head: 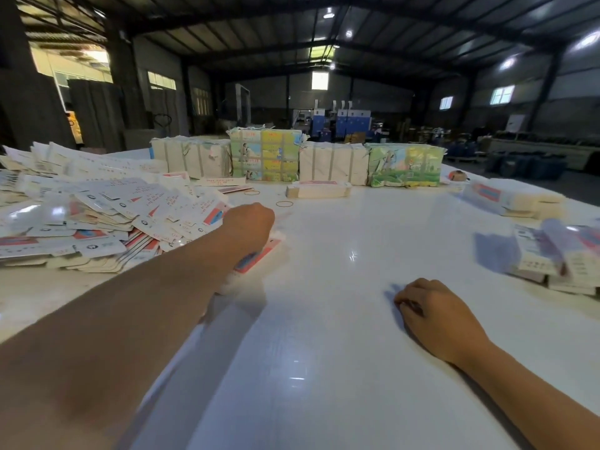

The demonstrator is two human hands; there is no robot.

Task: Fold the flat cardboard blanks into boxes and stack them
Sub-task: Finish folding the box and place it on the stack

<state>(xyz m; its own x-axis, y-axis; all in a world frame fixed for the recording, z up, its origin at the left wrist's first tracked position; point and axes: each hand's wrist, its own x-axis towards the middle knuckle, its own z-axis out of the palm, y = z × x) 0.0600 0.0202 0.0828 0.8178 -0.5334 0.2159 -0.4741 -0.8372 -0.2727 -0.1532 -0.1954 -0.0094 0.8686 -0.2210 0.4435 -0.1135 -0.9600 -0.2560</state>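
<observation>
A big heap of flat white cardboard blanks point(97, 216) with red and blue print covers the left of the white table point(324, 336). My left hand point(250, 225) reaches to the heap's right edge and grips a blank point(259, 258) whose red-and-blue end sticks out below the hand; the fingers are hidden. My right hand point(435, 316) rests on the bare table near the front right, fingers curled under, holding nothing. Folded boxes point(558, 254), blurred, are piled at the right edge.
Bundled packs point(266, 155) of printed and plain card stand in a row at the table's far side. A small stack of blanks point(319, 190) and two rubber bands point(284, 203) lie in front of them. Another stack point(516, 199) sits far right.
</observation>
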